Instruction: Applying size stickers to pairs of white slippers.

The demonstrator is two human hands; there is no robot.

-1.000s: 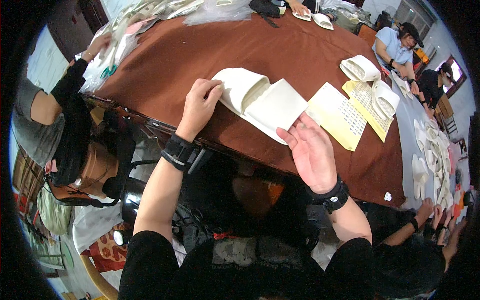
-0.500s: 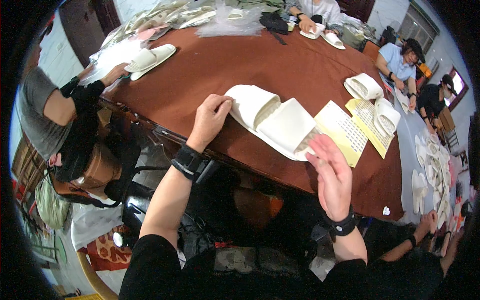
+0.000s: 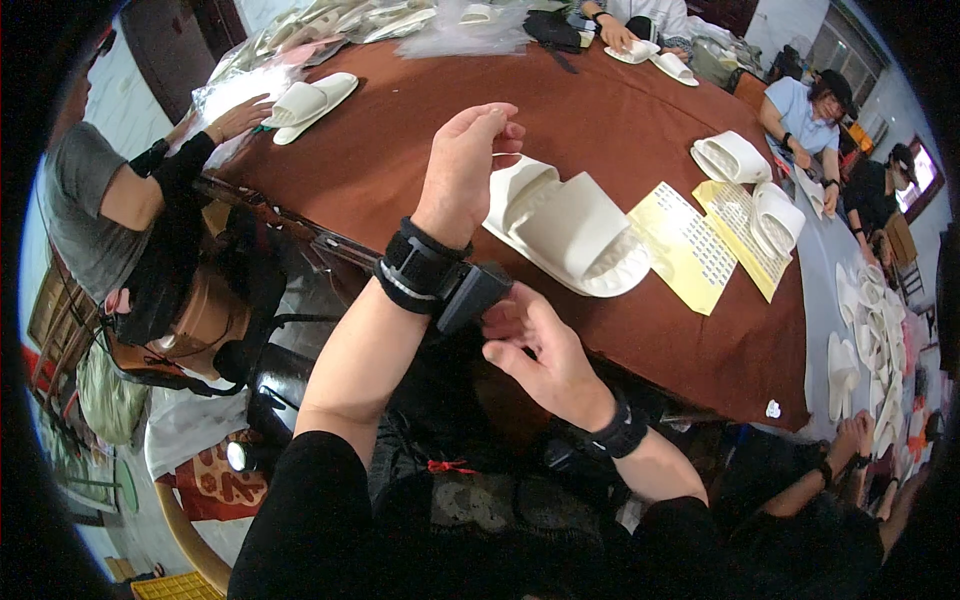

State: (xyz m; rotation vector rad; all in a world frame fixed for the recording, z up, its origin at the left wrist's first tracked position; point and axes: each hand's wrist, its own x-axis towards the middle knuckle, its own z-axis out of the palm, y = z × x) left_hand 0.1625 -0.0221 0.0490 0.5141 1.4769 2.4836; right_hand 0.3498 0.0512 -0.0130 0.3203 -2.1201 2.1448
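A pair of white open-toed slippers (image 3: 585, 225) lies side by side on the brown tablecloth in front of me. My left hand (image 3: 468, 168) is raised over the near-left end of the pair, partly covering one slipper. Its fingers curl in loosely, and I see nothing in them. A black strap (image 3: 412, 268) with a small dark box (image 3: 474, 297) circles my left wrist. Close to that box is my right hand (image 3: 540, 350), below the table edge, thumb and fingers apart and holding nothing. Whether its fingertips touch the box I cannot tell.
Two yellow printed sheets (image 3: 684, 250) lie right of the pair, beside two more white slippers (image 3: 730, 158). A person at the left has a hand near another pair (image 3: 312, 105). Slippers and clear plastic bags (image 3: 465, 32) cover the far edge; other people work at the right.
My left hand has left the slipper's edge and risen up and right. My right hand has moved left and down, toward my left wrist. The slipper pair has shifted slightly and turned.
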